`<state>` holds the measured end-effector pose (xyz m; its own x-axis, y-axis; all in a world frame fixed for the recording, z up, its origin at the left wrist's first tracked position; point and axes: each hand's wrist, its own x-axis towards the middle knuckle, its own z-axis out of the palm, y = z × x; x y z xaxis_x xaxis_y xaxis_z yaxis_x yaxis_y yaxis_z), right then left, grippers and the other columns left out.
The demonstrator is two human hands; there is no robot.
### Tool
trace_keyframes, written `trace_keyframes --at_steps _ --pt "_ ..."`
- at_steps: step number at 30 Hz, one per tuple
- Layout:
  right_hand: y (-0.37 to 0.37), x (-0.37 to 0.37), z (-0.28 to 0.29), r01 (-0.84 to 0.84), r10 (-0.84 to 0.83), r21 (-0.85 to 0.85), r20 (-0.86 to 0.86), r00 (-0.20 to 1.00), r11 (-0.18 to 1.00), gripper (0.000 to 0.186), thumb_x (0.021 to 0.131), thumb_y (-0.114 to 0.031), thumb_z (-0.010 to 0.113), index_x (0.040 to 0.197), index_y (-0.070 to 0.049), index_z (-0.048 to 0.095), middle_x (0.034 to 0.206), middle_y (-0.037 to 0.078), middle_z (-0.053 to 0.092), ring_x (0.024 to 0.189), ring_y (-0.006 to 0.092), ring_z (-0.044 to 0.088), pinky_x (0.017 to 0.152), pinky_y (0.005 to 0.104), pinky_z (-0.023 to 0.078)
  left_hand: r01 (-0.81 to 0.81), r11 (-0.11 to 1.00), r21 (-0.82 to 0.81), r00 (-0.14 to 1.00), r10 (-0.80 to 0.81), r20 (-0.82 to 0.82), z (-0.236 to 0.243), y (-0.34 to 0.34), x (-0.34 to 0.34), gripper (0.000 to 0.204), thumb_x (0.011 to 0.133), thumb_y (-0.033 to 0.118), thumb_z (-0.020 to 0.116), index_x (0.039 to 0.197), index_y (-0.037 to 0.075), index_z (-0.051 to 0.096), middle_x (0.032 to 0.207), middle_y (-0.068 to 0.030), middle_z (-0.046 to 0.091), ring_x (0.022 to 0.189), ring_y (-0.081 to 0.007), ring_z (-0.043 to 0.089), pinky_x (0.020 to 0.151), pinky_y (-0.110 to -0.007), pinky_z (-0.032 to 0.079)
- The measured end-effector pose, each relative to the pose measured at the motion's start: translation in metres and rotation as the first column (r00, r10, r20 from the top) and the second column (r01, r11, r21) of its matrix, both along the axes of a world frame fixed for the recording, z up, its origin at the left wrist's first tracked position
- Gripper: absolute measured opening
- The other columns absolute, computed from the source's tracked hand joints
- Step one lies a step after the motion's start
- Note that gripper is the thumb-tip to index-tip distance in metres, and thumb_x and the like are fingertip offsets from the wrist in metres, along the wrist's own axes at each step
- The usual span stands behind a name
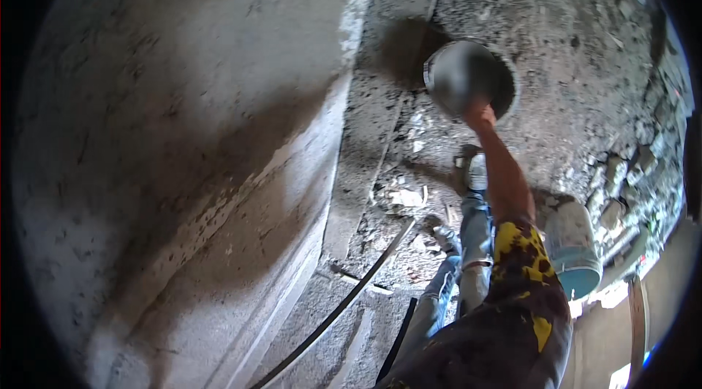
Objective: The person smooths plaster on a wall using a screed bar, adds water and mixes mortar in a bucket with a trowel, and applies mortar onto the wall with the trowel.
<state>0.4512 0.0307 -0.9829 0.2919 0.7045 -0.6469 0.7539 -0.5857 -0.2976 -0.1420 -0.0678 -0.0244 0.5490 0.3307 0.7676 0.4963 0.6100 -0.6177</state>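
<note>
My right forearm reaches up from the lower edge in a dark sleeve with yellow patches. My right hand [479,112] is closed at the near side of a round grey container [439,82], which looks like a bucket and appears held off the rough floor. Its inside is blurred, so I cannot make out what is in it. A dark shadow lies on the floor beside it. My left hand is not in view.
A plastered wall [183,38] fills the left. My legs and shoes [475,213] stand on a debris-strewn floor [548,16]. A long dark bar [351,294] lies diagonally. A pale bucket with blue [574,246] is at my right, near broken rubble [618,177].
</note>
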Motion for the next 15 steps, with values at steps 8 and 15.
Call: trace_keyframes --at_steps 8,15 --pt "-0.047 0.014 0.063 0.068 -0.018 0.142 -0.327 0.945 0.987 0.030 0.070 -0.029 0.058 0.088 -0.007 0.065 0.078 0.022 0.062 0.079 0.0371 0.062 0.069 0.0456 0.048 -0.028 0.989 0.142 0.991 0.046 -0.129 0.025 -0.012 -0.037 0.053 0.091 0.051 0.035 0.117 0.008 0.052 0.100 -0.0119 0.061 0.082 -0.0349 0.059 0.067 -0.047 0.047" --pt "-0.058 0.011 0.137 0.312 -0.093 0.270 -0.602 0.793 0.911 0.023 0.078 -0.026 0.056 0.078 -0.003 0.056 0.057 0.005 0.052 0.054 0.0136 0.053 0.050 0.0304 0.042 -0.147 0.986 0.079 0.969 0.159 -0.191 0.030 -0.018 -0.057 0.059 0.090 0.049 0.036 0.128 0.005 0.042 0.127 -0.0137 0.047 0.113 -0.0338 0.047 0.092 -0.046 0.038"
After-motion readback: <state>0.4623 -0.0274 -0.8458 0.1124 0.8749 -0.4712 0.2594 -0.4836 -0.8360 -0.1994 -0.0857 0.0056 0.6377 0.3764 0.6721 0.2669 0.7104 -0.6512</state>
